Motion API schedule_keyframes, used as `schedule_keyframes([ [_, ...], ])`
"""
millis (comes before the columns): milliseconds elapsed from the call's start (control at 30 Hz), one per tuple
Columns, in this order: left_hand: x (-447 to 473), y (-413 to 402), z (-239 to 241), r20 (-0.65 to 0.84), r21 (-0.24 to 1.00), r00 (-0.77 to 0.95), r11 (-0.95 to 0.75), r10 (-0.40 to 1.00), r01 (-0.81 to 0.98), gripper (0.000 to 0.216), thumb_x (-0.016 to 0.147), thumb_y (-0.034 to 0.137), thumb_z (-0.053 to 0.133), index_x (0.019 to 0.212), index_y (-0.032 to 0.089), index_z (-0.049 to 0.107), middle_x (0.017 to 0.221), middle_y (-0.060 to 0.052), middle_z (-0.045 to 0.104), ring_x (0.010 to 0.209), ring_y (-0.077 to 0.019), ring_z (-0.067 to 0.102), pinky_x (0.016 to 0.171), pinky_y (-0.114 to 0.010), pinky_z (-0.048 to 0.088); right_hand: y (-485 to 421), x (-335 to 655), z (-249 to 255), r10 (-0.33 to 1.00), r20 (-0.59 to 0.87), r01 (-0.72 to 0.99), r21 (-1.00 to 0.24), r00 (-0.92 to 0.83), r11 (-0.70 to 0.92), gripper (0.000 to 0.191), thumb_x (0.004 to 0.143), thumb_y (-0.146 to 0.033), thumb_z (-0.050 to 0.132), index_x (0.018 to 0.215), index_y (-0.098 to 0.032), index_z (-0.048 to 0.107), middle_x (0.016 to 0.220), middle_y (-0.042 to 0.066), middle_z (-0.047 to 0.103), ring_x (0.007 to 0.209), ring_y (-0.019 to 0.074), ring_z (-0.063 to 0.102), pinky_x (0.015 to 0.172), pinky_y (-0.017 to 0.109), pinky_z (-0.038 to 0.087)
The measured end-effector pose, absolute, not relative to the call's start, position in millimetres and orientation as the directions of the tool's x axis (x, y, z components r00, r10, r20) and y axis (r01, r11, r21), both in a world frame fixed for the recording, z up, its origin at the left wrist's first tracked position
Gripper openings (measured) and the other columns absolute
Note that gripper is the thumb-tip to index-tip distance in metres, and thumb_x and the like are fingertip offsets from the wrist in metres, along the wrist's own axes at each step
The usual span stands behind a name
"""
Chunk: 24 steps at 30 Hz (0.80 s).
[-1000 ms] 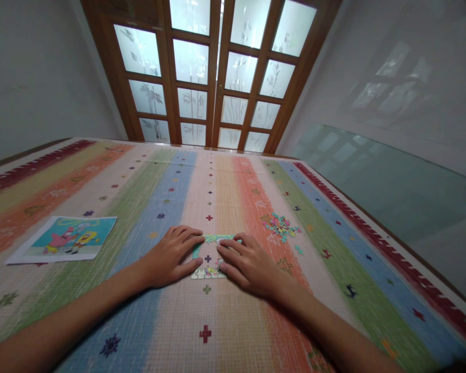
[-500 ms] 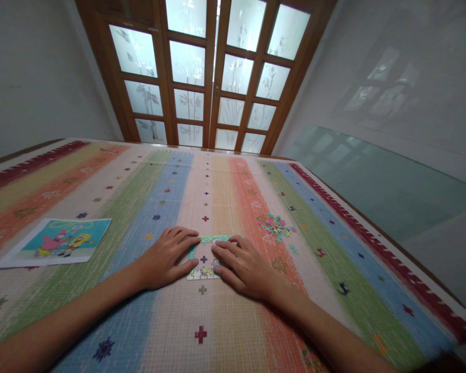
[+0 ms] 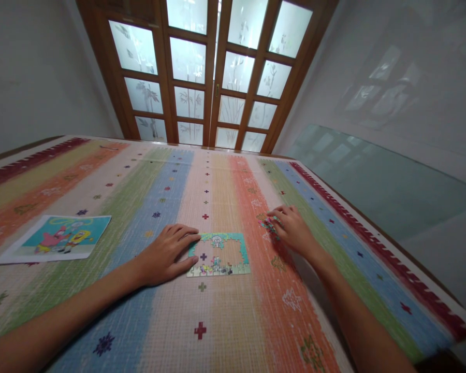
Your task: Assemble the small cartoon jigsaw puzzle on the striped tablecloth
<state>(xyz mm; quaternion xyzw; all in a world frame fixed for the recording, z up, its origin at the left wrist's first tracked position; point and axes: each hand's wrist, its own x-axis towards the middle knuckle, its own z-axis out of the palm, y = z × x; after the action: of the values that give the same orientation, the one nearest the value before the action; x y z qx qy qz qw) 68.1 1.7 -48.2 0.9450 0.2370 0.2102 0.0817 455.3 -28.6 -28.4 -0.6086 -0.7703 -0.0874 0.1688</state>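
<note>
1. Since the earlier frame the right hand has left the small rectangular jigsaw frame of joined cardboard pieces and gone out to the heap of loose multicoloured jigsaw pieces on the orange stripe; the view has barely shifted.
2. Left hand unchanged: flat on the cloth, fingers loosely spread, fingertips and thumb touching the frame's left edge. It holds nothing; probably it is pinning the frame so it does not slide.
3. Right hand lies palm down over the heap, fingers bent down among the pieces. Whether any piece is pinched between them cannot be told; the heap is mostly hidden under the hand.
4. The frame lies flat on the pale stripe between the two hands, only its border assembled, the middle open with cloth showing through.
5. The striped woven cloth covers the surface. A printed cartoon reference picture on white paper lies well apart, far left, face up, likely kept in sight for comparison.
6. No box, tray or other container in view; the loose pieces sit straight on the cloth.
7. Frosted-glass wooden doors stand behind.
</note>
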Motion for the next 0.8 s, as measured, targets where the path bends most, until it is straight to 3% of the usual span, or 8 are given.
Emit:
schedule_keyframes([
  [133,69,1,-47,0.367,0.266,0.793,-0.871,0.487,0.412,0.036,0.100,0.041,0.055,0.130,0.022,0.059,0.128,-0.010,0.066,0.117,-0.0291,0.058,0.102,-0.047,0.043,-28,491,-29,0.965,0.241,0.988,-0.089,-0.104,0.129,0.032,0.093,-0.018,0.051,0.106,-0.020,0.080,0.105,0.014,0.071,0.100,0.0291,0.062,0.093,0.041,0.044],
  [233,68,1,-46,0.363,0.272,0.792,-0.869,0.490,0.413,0.037,0.100,0.042,0.054,0.131,0.023,0.059,0.128,-0.009,0.066,0.117,-0.0287,0.058,0.103,-0.046,0.043,-29,501,-29,0.985,0.167,0.992,-0.107,-0.052,0.071,0.028,0.092,-0.025,0.055,0.104,-0.022,0.081,0.103,0.012,0.072,0.101,0.0290,0.064,0.093,0.039,0.045],
  [433,67,2,-49,0.372,0.273,0.788,-0.869,0.490,0.412,0.037,0.099,0.042,0.055,0.131,0.024,0.059,0.128,-0.008,0.066,0.117,-0.0284,0.058,0.103,-0.046,0.043,-30,505,-28,0.986,0.155,0.998,-0.038,0.062,-0.057,0.030,0.094,-0.032,0.055,0.108,-0.018,0.078,0.105,0.016,0.072,0.101,0.0316,0.064,0.093,0.043,0.046],
  [633,68,2,-50,0.366,0.268,0.790,-0.869,0.491,0.416,0.036,0.100,0.042,0.054,0.130,0.023,0.059,0.129,-0.009,0.066,0.118,-0.0284,0.058,0.103,-0.046,0.042,-30,498,-30,0.981,0.192,0.991,-0.135,0.002,0.024,0.036,0.092,-0.047,0.061,0.109,-0.019,0.076,0.108,0.016,0.071,0.103,0.0317,0.065,0.094,0.043,0.048],
  [800,68,2,-47,0.359,0.253,0.795,-0.871,0.489,0.422,0.036,0.101,0.042,0.053,0.130,0.022,0.058,0.129,-0.010,0.066,0.117,-0.0289,0.058,0.102,-0.047,0.043,-30,506,-31,0.985,0.171,0.987,-0.159,0.009,0.019,0.036,0.087,-0.044,0.068,0.113,-0.019,0.075,0.110,0.015,0.070,0.105,0.0327,0.065,0.095,0.044,0.047],
])
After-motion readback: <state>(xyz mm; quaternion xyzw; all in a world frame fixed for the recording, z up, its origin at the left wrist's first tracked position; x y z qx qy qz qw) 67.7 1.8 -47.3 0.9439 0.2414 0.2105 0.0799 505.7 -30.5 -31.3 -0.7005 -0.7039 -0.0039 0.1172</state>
